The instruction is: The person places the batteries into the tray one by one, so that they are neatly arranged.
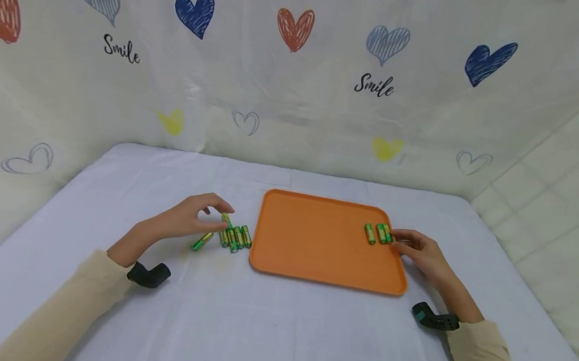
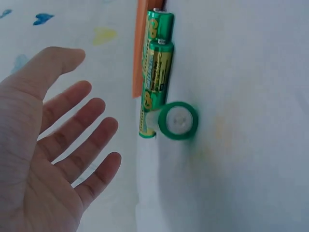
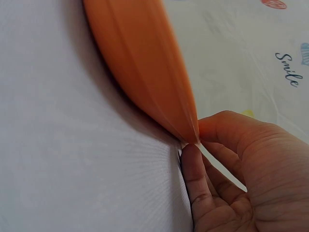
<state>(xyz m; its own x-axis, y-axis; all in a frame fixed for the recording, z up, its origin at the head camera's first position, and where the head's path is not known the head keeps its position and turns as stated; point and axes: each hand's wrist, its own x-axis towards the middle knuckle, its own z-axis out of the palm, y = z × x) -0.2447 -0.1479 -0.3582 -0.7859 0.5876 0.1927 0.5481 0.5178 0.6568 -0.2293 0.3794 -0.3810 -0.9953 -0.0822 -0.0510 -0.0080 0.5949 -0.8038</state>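
Observation:
My left hand (image 1: 187,218) hovers over a group of green and gold batteries (image 1: 237,237) left of the orange tray (image 1: 315,239). Its fingers are spread and hold nothing in the left wrist view, where the batteries (image 2: 160,70) lie apart from the fingertips (image 2: 112,126). One battery (image 1: 202,241) lies separately, nearest the wrist. On the tray's right side, three batteries (image 1: 370,234) lie side by side. My right hand (image 1: 423,256) pinches the tray's right rim; in the right wrist view, fingers (image 3: 194,166) sit right at the tray edge (image 3: 145,63).
A white cloth (image 1: 237,324) covers the table. Behind it hangs a pale backdrop (image 1: 325,115) printed with hearts and "Smile". A dark wrist device (image 1: 149,275) is worn on the left wrist, another (image 1: 434,317) on the right.

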